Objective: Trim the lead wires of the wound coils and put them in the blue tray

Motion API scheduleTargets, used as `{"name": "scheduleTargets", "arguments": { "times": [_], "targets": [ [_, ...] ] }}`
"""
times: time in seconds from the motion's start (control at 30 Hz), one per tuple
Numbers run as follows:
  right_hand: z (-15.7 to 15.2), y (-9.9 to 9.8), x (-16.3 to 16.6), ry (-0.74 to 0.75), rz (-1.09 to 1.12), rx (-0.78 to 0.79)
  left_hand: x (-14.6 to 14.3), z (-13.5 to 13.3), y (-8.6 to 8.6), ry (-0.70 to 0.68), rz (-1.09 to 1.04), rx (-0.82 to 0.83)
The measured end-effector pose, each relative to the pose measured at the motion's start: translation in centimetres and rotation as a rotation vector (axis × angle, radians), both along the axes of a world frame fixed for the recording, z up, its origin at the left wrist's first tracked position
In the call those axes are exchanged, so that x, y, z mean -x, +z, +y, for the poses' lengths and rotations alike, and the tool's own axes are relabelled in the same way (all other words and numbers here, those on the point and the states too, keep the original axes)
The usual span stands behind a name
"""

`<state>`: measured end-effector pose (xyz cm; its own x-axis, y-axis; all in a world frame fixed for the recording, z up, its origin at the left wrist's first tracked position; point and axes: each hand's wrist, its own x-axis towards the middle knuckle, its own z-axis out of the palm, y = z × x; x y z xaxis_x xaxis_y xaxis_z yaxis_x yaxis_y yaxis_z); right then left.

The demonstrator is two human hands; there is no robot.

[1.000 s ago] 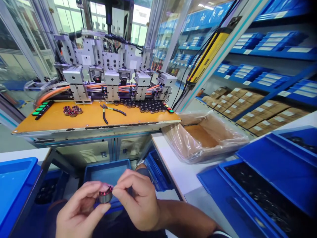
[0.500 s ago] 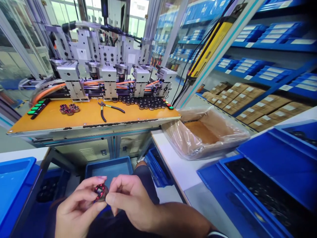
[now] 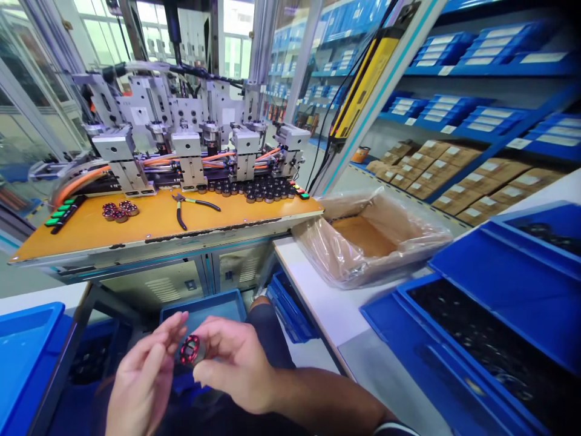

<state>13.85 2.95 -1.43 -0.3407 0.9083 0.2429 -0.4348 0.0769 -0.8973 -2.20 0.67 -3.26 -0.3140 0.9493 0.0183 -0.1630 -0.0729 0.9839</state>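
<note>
A small round motor stator (image 3: pixel 189 350) with red windings around its ring and a square-looking centre is in front of me, low in the head view. My right hand (image 3: pixel 240 363) pinches it between thumb and fingers from the right side. Just left of it is my left hand (image 3: pixel 147 375), its fingers stretched and apart from the thumb, with nothing seen in it. Several similar stators (image 3: pixel 120 211) sit in a cluster on the orange worktop (image 3: pixel 136 230). Beside them lie pliers (image 3: pixel 179 209) with black and yellow handles, jaws pointing away from me.
Behind the worktop stands a fixture machine (image 3: pixel 186 145) with several dark round parts (image 3: pixel 267 191) before it. A plastic-lined box (image 3: pixel 318 257) is to the right, next to blue bins (image 3: pixel 408 303) of dark parts. Blue trays (image 3: pixel 54 315) are at left and below (image 3: pixel 236 300).
My left hand has let go of the stator and drawn slightly left, its fingers opening. My right hand now grips the stator alone. The camera view has shifted a little.
</note>
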Motion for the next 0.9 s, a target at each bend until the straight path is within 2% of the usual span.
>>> {"name": "scheduleTargets", "arguments": {
  "times": [0.1, 0.17, 0.23, 0.27, 0.33, 0.4, 0.47, 0.57, 0.7, 0.77, 0.9],
  "targets": [
    [1.3, 0.1, -1.3, -0.460, -0.288, -0.717, 0.4, -0.6, -0.8, 0.147, 0.139, 0.027],
    [2.2, 0.1, -2.2, -0.634, -0.464, -1.112, 0.6, -1.6, -0.6, 0.161, 0.369, -0.086],
    [2.8, 0.0, -2.9, -0.644, -0.567, -1.342, 0.5, -2.6, 0.4, 0.018, 0.641, -0.255],
    [2.9, 0.0, -3.1, -0.617, -0.588, -1.410, 0.3, -2.8, 1.2, -0.071, 0.738, -0.314],
    [2.9, 0.0, -3.2, -0.579, -0.592, -1.491, 0.0, -2.8, 2.8, -0.141, 0.819, -0.347],
    [2.5, 0.1, -3.1, -0.546, -0.577, -1.474, -0.2, -2.5, 4.0, -0.143, 0.846, -0.343],
    [1.8, 0.3, -3.0, -0.489, -0.547, -1.320, -0.3, -2.2, 4.5, -0.149, 0.868, -0.345],
    [0.8, 0.5, -2.6, -0.419, -0.464, -1.025, -0.1, -2.3, 4.2, -0.173, 0.887, -0.374],
    [0.1, 1.0, -2.2, -0.380, -0.385, -0.906, 0.4, -2.7, 3.5, -0.212, 0.876, -0.390],
    [0.0, 1.3, -2.0, -0.370, -0.352, -0.818, 0.6, -2.9, 3.2, -0.217, 0.825, -0.313],
    [-0.2, 1.5, -1.6, -0.318, -0.266, -0.543, 0.8, -3.0, 2.9, -0.253, 0.627, -0.114]
  ]
}}
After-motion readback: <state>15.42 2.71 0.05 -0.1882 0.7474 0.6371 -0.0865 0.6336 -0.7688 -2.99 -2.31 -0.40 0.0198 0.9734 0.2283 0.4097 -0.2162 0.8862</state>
